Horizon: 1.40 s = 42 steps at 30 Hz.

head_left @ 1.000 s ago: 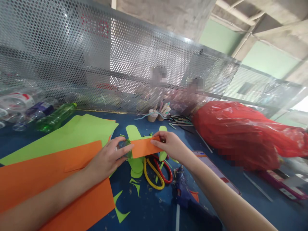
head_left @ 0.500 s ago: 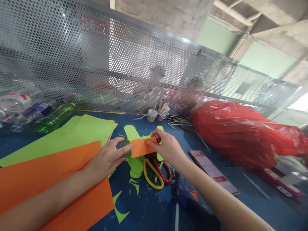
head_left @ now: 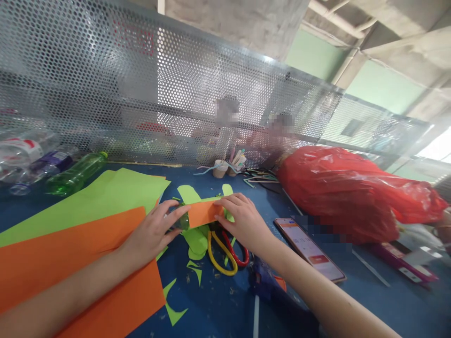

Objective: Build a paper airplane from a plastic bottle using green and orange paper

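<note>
My left hand (head_left: 151, 230) is closed round the end of a see-through green plastic bottle (head_left: 183, 219), its fingertips touching the left edge of an orange paper strip (head_left: 202, 213). The strip lies across the bottle's front. My right hand (head_left: 243, 218) grips the strip's right end between thumb and fingers, partly hiding it. Rounded light-green paper pieces (head_left: 188, 193) stick out behind and below the bottle; I cannot tell how they are joined to it. Under my hands lie scissors (head_left: 222, 270) with yellow and red handles, blades hidden.
Orange sheets (head_left: 116, 300) and green sheets (head_left: 116, 197) spread at left, with plastic bottles (head_left: 79, 173) behind. At right are a blue glue gun (head_left: 262, 277), a phone (head_left: 310, 251) and a red plastic bag (head_left: 338, 192). Green scraps (head_left: 174, 314) lie in front. A perforated metal screen (head_left: 197, 84) stands behind, people beyond.
My right hand has slid its fingers over the top of the orange strip's right end, flattening onto it. My left hand keeps its hold. The view has shifted slightly.
</note>
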Each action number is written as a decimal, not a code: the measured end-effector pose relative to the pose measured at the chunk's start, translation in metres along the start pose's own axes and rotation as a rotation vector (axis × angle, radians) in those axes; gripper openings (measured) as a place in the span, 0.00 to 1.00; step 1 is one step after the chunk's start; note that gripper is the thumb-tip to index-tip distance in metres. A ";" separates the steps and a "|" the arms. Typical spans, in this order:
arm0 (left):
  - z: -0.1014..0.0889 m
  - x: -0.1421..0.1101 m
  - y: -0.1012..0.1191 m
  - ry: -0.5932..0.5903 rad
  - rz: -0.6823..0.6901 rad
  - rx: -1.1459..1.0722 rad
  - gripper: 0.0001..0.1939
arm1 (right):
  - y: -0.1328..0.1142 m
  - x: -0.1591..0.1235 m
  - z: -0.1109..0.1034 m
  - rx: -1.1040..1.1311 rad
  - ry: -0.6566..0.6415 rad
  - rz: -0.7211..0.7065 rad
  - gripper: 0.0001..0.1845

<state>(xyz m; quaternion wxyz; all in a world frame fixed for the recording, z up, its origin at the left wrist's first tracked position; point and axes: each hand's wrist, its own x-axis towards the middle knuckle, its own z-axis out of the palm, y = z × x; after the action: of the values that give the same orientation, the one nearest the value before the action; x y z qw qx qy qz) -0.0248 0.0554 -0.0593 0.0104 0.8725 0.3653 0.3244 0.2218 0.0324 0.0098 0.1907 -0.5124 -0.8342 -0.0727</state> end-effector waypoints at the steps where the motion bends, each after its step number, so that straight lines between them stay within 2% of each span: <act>1: 0.000 0.000 0.000 0.000 0.001 0.000 0.23 | 0.000 0.000 0.000 -0.010 -0.001 0.002 0.12; 8: -0.002 0.000 0.001 -0.010 -0.023 -0.026 0.22 | 0.000 0.003 0.000 -0.077 -0.010 -0.054 0.14; 13: -0.003 0.001 0.002 -0.022 -0.032 -0.038 0.23 | -0.002 0.002 -0.003 -0.061 -0.015 -0.039 0.15; 21: -0.003 0.002 0.002 0.028 -0.019 -0.048 0.24 | -0.002 0.001 -0.007 -0.041 -0.004 -0.038 0.18; 28: -0.001 0.001 0.001 0.042 -0.056 -0.050 0.24 | -0.004 -0.001 -0.012 -0.087 0.066 -0.032 0.31; 32: -0.002 0.002 0.002 0.032 -0.069 -0.067 0.23 | -0.003 -0.003 -0.015 -0.092 0.090 -0.030 0.27; 37: -0.002 0.003 0.002 0.024 -0.076 -0.071 0.23 | -0.002 -0.004 -0.014 -0.109 0.038 -0.068 0.21; 42: -0.002 0.002 0.001 0.025 -0.059 -0.065 0.25 | -0.002 -0.004 -0.012 -0.135 0.034 -0.059 0.27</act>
<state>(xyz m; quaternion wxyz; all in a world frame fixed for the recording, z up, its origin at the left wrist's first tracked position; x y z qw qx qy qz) -0.0242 0.0552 -0.0569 0.0439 0.8564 0.3802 0.3466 0.2246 0.0240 0.0198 0.1676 -0.4981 -0.8386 -0.1432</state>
